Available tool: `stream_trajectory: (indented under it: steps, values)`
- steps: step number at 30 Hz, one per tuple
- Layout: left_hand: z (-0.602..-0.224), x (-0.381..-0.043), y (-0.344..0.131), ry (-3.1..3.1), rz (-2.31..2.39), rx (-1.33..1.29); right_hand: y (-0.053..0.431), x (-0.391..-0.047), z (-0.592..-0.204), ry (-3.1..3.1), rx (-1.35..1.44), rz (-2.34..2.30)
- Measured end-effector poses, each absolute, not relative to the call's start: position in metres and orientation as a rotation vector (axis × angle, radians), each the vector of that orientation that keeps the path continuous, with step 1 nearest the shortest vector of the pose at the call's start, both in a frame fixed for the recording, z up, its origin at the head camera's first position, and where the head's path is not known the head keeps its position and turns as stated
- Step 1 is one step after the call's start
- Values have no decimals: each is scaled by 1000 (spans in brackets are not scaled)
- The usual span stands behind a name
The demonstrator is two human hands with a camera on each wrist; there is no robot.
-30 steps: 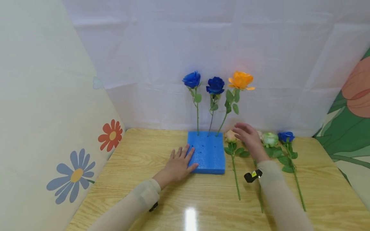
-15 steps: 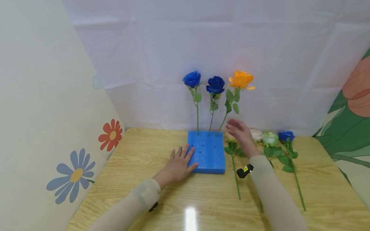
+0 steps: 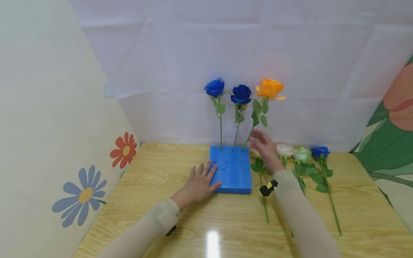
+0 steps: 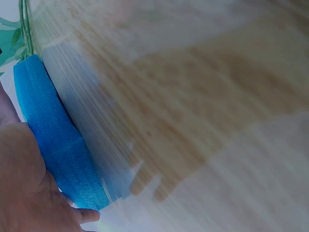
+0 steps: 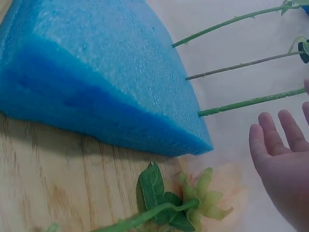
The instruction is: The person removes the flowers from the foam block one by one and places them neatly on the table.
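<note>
A blue foam block (image 3: 233,175) lies on the wooden table with several small holes in its top. Along its far edge stand a blue rose (image 3: 214,87), a darker blue rose (image 3: 241,95) and an orange rose (image 3: 270,88), whose stem leans right. My left hand (image 3: 198,184) rests on the block's left side, fingers spread. Close beside the orange rose's stem is my right hand (image 3: 266,148), its fingers relaxed and holding nothing; the right wrist view shows the fingertips near that stem (image 5: 256,101). Under the right hand lies a peach rose (image 5: 227,193), its bloom partly hidden in the head view.
To the right on the table (image 3: 161,165) lie a pale pink rose (image 3: 284,149), a pale green rose (image 3: 302,155) and another blue rose (image 3: 320,152). A white cloth (image 3: 180,71) hangs behind, with flower-printed panels at both sides.
My right hand has moved left and slightly away from me, from over the lying roses to beside the orange rose's stem. My left hand has stayed on the block.
</note>
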State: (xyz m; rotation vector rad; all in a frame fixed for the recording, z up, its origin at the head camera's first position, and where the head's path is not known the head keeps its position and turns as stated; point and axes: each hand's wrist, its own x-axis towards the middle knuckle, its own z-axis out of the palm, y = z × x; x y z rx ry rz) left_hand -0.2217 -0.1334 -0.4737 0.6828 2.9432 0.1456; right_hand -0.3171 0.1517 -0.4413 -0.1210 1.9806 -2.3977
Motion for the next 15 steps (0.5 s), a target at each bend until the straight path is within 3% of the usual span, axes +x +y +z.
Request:
stream_trajectory:
  steps: [15]
  values:
    - [-472, -220, -133, 2938, 170, 682, 143, -321, -440, 1913, -223, -2452]
